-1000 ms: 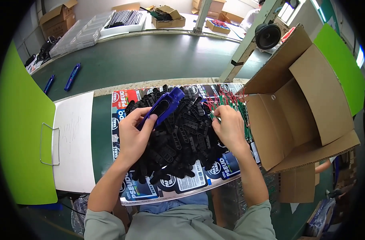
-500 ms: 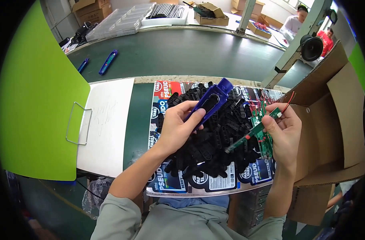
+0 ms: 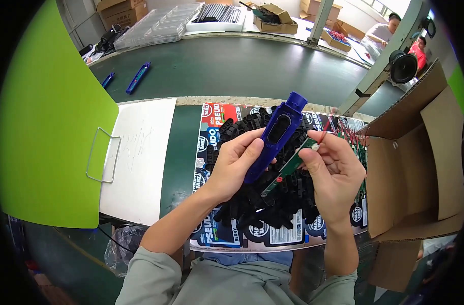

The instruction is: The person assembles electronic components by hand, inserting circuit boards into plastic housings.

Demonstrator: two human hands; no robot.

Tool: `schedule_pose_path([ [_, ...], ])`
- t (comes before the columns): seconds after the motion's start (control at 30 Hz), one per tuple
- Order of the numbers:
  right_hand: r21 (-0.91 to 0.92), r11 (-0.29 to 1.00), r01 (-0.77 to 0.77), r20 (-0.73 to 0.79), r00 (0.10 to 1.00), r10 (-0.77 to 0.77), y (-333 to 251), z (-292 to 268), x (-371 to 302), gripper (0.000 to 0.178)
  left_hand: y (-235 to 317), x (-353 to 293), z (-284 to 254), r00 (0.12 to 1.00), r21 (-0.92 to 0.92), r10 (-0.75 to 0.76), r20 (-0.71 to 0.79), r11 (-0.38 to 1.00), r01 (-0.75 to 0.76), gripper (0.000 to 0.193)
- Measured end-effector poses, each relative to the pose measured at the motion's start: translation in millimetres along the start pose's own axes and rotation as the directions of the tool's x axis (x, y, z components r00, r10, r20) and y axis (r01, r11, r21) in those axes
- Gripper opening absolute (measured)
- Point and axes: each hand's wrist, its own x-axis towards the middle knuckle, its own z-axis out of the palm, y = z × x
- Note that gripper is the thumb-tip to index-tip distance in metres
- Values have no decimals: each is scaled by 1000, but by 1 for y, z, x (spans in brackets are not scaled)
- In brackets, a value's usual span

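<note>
**Blue housing and circuit board held together above the pile of black parts**

The left hand (image 3: 235, 165) is wrapped around the near end of a blue plastic housing (image 3: 275, 135), thumb laid along its side and fingers closed behind it. The housing tilts up and away to the right, with its oval opening facing the camera and its far end well above the table.

The right hand (image 3: 333, 175) pinches a narrow green circuit board (image 3: 289, 166) between thumb and fingertips, gripping it at its far end, where thin red wires (image 3: 323, 135) come off. The board slants down to the left, its near end lying just beside or against the underside of the housing; whether it has entered the housing cannot be told.

Both hands hover over a heap of small black plastic parts (image 3: 272, 203), which lies on a printed sheet (image 3: 227, 236) in the middle of the near table. More green boards with red wires (image 3: 355, 137) lie at the right edge of the heap, next to an open cardboard box (image 3: 420, 152). To the left are a white sheet (image 3: 140, 152) and a bright green panel (image 3: 43, 127) with a wire handle (image 3: 102, 155). On the far dark belt (image 3: 232, 66) lie two more blue housings (image 3: 138, 78), well apart from the hands.
</note>
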Motion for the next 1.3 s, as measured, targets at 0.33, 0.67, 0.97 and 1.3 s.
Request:
schedule_pose_path([
  [0.33,-52,992,116,43,993,-114,13,6,5,32,-6,-1,1,999,-14,36,-9,999,-36,41],
  [0.67,-70,992,104,-67,992,-109,17,20,4,22,-5,-1,1,1000,-5,26,-14,1000,-26,41],
  [0.97,-51,995,85,-34,996,-86,15,18,5,21,-7,-1,0,1000,-15,27,-3,1000,-27,41],
  [1.3,-249,949,192,56,981,-184,10,10,12,23,-7,-2,3,1000,-44,23,14,999,-23,40],
])
